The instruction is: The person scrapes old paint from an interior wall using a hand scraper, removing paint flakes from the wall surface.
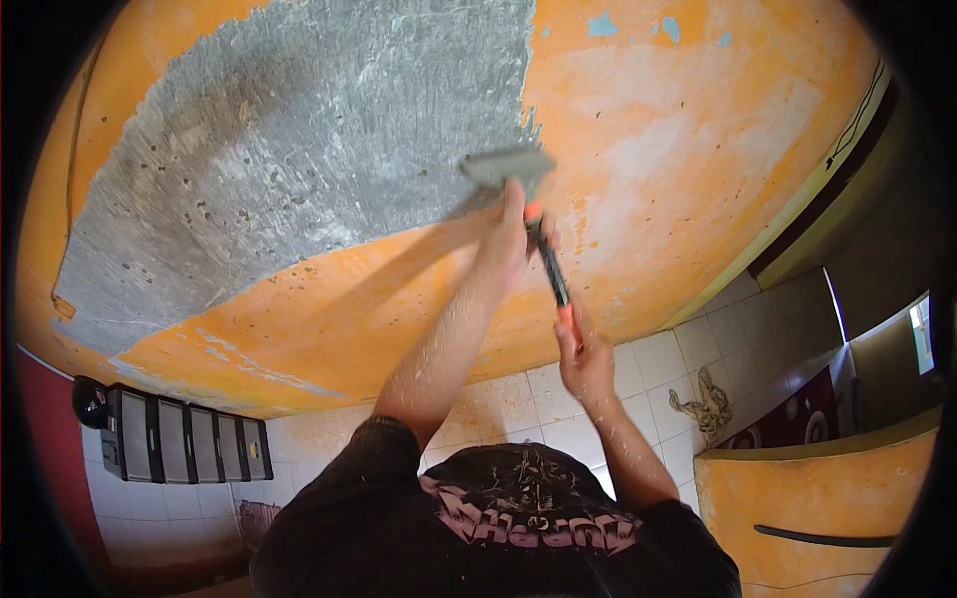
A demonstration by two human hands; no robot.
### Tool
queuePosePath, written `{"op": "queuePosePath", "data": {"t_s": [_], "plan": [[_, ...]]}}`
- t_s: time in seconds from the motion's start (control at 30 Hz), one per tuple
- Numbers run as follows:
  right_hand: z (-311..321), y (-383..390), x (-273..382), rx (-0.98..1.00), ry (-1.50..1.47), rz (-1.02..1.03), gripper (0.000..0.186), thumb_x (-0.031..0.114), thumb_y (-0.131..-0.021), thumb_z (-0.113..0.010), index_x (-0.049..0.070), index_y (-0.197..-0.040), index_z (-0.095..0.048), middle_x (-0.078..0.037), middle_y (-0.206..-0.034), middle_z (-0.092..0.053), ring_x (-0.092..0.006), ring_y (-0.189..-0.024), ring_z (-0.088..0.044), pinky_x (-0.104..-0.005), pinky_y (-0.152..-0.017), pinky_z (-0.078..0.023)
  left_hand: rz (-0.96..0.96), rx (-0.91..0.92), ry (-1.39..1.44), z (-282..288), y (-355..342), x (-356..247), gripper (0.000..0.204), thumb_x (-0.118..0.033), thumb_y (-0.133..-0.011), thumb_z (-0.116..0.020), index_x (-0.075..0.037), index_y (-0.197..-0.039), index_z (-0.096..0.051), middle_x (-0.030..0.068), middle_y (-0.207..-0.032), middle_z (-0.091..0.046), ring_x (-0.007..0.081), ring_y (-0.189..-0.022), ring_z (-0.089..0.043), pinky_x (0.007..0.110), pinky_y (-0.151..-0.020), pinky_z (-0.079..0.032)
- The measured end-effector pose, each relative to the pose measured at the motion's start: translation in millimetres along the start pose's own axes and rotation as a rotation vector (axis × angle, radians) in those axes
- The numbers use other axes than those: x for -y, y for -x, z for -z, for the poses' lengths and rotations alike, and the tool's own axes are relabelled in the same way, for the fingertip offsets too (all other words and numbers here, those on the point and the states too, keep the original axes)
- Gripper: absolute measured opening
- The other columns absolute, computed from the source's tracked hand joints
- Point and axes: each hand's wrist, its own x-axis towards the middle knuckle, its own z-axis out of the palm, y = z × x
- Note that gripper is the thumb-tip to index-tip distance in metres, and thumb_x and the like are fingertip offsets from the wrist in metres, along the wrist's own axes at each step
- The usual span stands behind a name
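A long-handled scraper (pixel 551 261) with a wide grey blade and a black and orange handle is in both my hands. Its blade, blurred by motion, lies against the wall at the border between orange paint (pixel 658 159) and a large grey scraped patch (pixel 329 130). My left hand (pixel 510 239) is closed round the upper handle just below the blade, its thumb pointing up toward it. Lower down, my right hand (pixel 588 364) wraps the orange end of the handle. Pale flecks cover both forearms. Ragged paint edges show just above the blade.
Grey and black drawers (pixel 189 439) stand at the lower left, with a round black object (pixel 90 402) by them. A crumpled cloth (pixel 706 404) lies on the white tiled floor (pixel 558 389). At right is a low orange partition (pixel 827 478). A cable (pixel 75 169) runs along the wall's left.
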Motion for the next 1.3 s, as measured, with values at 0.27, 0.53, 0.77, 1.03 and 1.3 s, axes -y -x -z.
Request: {"op": "queuePosePath", "data": {"t_s": [0.27,0.53,0.77,1.03,1.3], "plan": [[0,-7,9,-0.094,-0.003,0.096,0.049,0.015,-0.099,-0.059,0.006,-0.146,-0.048,-0.016,-0.069,-0.059,-0.0133,-0.057,-0.054,-0.0293,-0.059,-0.048,-0.072,0.023,-0.062,-18,-4,-20,0.054,-0.063,-0.102,-0.036,-0.012,-0.084,-0.043,0.0056,-0.065,-0.048,0.0226,-0.059,-0.051,0.038,-0.061,-0.046],[2,-7,4,-0.029,0.055,0.033,0.049,0.016,-0.1,-0.059,0.004,-0.146,-0.047,-0.012,-0.061,-0.052,-0.0157,-0.052,-0.051,-0.0291,-0.054,-0.045,-0.078,0.025,-0.045,-14,-7,-13,0.055,-0.064,-0.102,-0.034,-0.013,-0.083,-0.041,0.0049,-0.065,-0.048,0.0221,-0.06,-0.052,0.037,-0.062,-0.047],[-9,17,-18,0.002,0.069,-0.042,0.047,0.014,-0.099,-0.061,0.003,-0.143,-0.05,-0.017,-0.075,-0.065,-0.0129,-0.063,-0.061,-0.0273,-0.062,-0.049,0.044,-0.042,-0.015,15,3,20,0.055,-0.066,-0.101,-0.033,-0.014,-0.084,-0.041,0.005,-0.066,-0.047,0.0219,-0.063,-0.053,0.037,-0.063,-0.047],[12,-31,22,-0.075,0.046,0.112,0.048,0.013,-0.098,-0.061,0.002,-0.144,-0.049,-0.018,-0.074,-0.064,-0.0144,-0.063,-0.063,-0.0282,-0.061,-0.05,-0.153,0.028,-0.046,-40,-16,-46,0.056,-0.064,-0.101,-0.037,-0.012,-0.082,-0.043,0.0068,-0.065,-0.048,0.0237,-0.06,-0.052,0.039,-0.062,-0.046],[-10,22,-35,-0.022,0.009,0.01,0.047,0.013,-0.1,-0.057,0.001,-0.144,-0.048,-0.008,-0.068,-0.054,-0.011,-0.06,-0.051,-0.0268,-0.058,-0.045,0.013,-0.004,0.007,18,-2,38,0.057,-0.066,-0.1,-0.035,-0.013,-0.08,-0.042,0.0065,-0.064,-0.049,0.0242,-0.06,-0.054,0.039,-0.062,-0.048]]}}
